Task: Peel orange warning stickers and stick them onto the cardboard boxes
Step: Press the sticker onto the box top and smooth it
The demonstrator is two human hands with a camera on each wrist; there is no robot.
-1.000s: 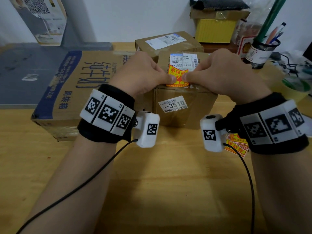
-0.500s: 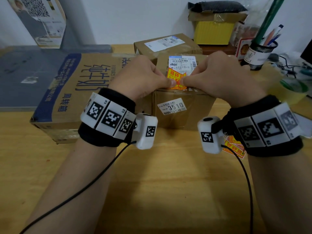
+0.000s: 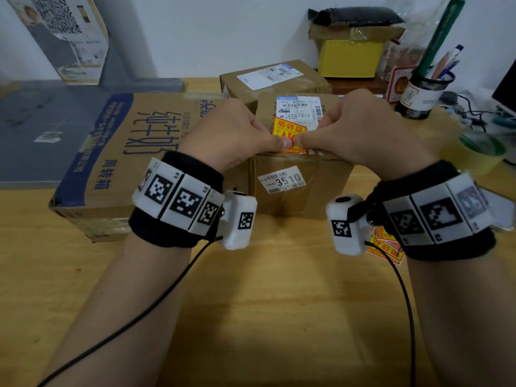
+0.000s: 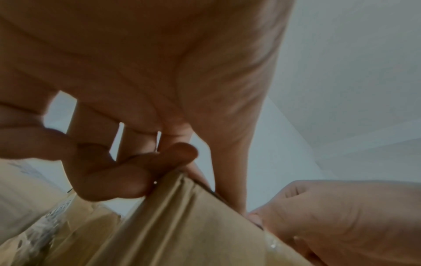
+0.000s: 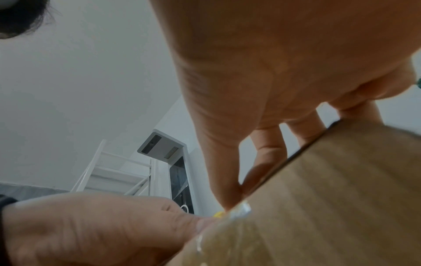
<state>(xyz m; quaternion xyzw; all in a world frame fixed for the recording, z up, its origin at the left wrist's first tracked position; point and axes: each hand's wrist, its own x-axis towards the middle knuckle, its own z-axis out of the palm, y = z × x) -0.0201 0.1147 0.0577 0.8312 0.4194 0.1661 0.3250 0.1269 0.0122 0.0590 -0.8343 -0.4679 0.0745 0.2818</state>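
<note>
1. Here, on the wooden surface (image 3: 265, 303), the small cardboard box (image 3: 301, 188) stands closest to the person, with a white price label on its front face.
2. An orange warning sticker (image 3: 289, 129) lies on top of that box at its front edge, partly over a white shipping label (image 3: 298, 107).
3. Left hand (image 3: 229, 135): fingers curled, thumb tip pressing down on the sticker's lower edge. The left wrist view shows the thumb on the box's top edge and the other fingers bent above the box.
4. Right hand (image 3: 365, 129): fingers curled likewise, thumb tip pressing the sticker just beside the left thumb; the two thumbs nearly touch.
5. Whether either hand pinches the sticker or only presses it flat, I cannot tell.
6. More orange stickers (image 3: 386, 245) lie loose on the surface under the right wrist.
7. A large flat carton (image 3: 117, 152) with blue print sits to the left, touching the small box; a second small box (image 3: 268, 79) stands behind.
8. A mesh pen cup (image 3: 424, 93) and a yellow box (image 3: 350, 58) are at the back right.
</note>
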